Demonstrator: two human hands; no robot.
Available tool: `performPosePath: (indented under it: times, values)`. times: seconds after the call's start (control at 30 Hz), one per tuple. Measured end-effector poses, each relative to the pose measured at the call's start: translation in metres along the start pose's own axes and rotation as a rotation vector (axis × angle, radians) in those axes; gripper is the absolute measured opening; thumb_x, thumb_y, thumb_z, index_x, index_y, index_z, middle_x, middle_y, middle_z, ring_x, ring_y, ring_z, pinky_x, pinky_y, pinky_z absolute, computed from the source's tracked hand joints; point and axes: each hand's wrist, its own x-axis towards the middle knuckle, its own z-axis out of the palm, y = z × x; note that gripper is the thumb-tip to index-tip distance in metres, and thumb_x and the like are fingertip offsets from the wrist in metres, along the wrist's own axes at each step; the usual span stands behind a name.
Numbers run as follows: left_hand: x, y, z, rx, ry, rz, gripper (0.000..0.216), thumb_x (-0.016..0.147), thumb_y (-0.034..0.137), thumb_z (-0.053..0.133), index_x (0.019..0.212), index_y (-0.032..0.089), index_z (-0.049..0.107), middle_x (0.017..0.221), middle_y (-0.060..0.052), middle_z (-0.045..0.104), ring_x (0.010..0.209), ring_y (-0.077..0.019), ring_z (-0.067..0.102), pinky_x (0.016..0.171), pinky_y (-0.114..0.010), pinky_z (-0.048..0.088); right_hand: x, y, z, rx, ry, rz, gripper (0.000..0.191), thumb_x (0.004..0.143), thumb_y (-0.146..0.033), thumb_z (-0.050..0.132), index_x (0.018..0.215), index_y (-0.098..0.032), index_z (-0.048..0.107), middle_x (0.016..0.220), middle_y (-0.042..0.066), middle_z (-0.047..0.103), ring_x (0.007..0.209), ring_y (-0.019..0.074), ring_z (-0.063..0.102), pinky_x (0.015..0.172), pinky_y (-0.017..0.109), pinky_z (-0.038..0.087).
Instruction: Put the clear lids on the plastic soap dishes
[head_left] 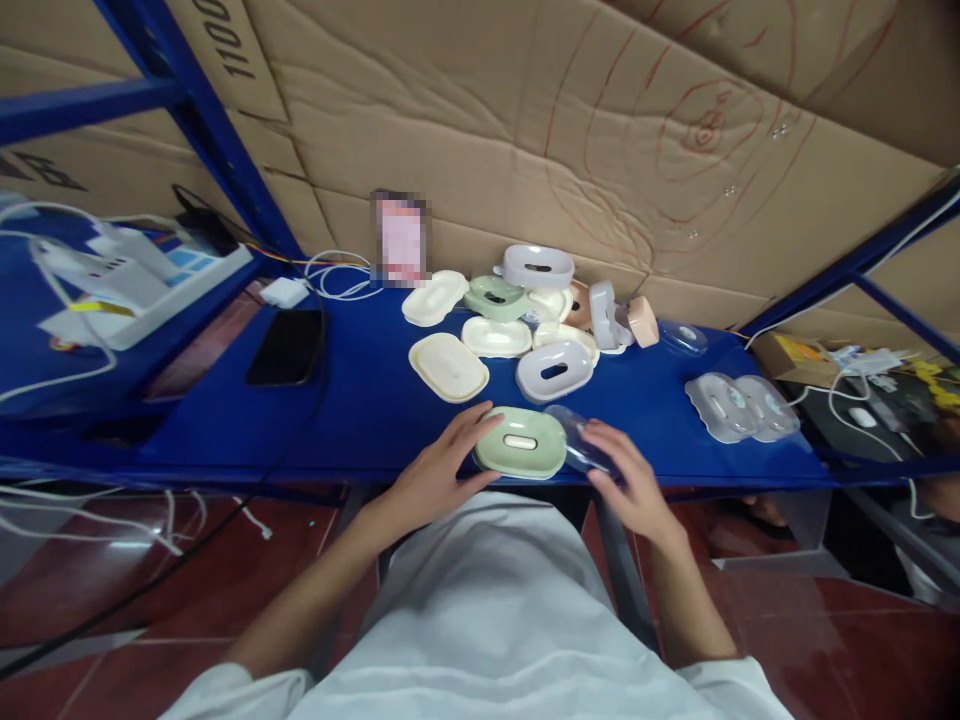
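Observation:
At the front edge of the blue table, my left hand grips a green oval soap dish by its left end, thumb at the near side and fingers at the far side. A small cream oblong piece shows in the dish's middle. My right hand has its thumb and fingers on a clear plastic lid, which is tilted beside the dish's right end. Beyond them lie a lilac soap dish with a dark slot and a cream oval tray.
Several more cream, green, lilac and peach parts are heaped at the back. Clear covers lie at right. A black phone, white cable and power strip are at left. Cardboard backs the table.

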Motion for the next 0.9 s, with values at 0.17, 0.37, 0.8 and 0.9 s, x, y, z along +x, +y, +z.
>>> performPosePath:
  times: [0.17, 0.37, 0.8, 0.9]
  values:
    - [0.002, -0.004, -0.001, -0.074, -0.018, -0.058, 0.087, 0.094, 0.038, 0.08, 0.167, 0.032, 0.032, 0.167, -0.011, 0.05, 0.152, -0.0288, 0.052, 0.127, -0.047, 0.045, 0.035, -0.035, 0.037, -0.14, -0.181, -0.294, 0.049, 0.111, -0.027, 0.05, 0.16, -0.027, 0.051, 0.164, 0.01, 0.053, 0.162, 0.0286, 0.036, 0.134, 0.061, 0.029]
    - [0.001, -0.007, -0.003, -0.088, -0.017, -0.045, 0.079, 0.095, 0.037, 0.078, 0.164, 0.032, 0.041, 0.166, -0.011, 0.05, 0.152, -0.0285, 0.052, 0.128, -0.047, 0.044, 0.041, -0.029, 0.05, -0.304, -0.153, -0.373, 0.046, 0.109, -0.036, 0.059, 0.154, -0.028, 0.059, 0.161, 0.009, 0.057, 0.162, 0.0302, 0.036, 0.133, 0.062, 0.03]
    - [0.0, -0.01, -0.002, 0.315, 0.241, -0.026, 0.057, 0.105, 0.034, 0.061, 0.16, 0.03, 0.048, 0.169, -0.014, 0.046, 0.159, -0.0373, 0.04, 0.13, -0.065, 0.033, -0.007, 0.013, 0.002, -0.494, -0.023, -0.098, 0.053, 0.108, -0.032, 0.059, 0.16, -0.034, 0.051, 0.162, 0.009, 0.057, 0.156, 0.0321, 0.045, 0.127, 0.062, 0.034]
    - [0.002, -0.013, -0.003, 0.452, 0.293, -0.113, 0.045, 0.106, 0.03, 0.057, 0.151, 0.027, 0.059, 0.156, -0.016, 0.06, 0.149, -0.0425, 0.051, 0.123, -0.075, 0.03, -0.01, 0.04, -0.016, -0.68, 0.145, 0.084, 0.057, 0.109, -0.027, 0.053, 0.165, -0.031, 0.044, 0.165, 0.013, 0.053, 0.158, 0.0373, 0.041, 0.126, 0.07, 0.025]
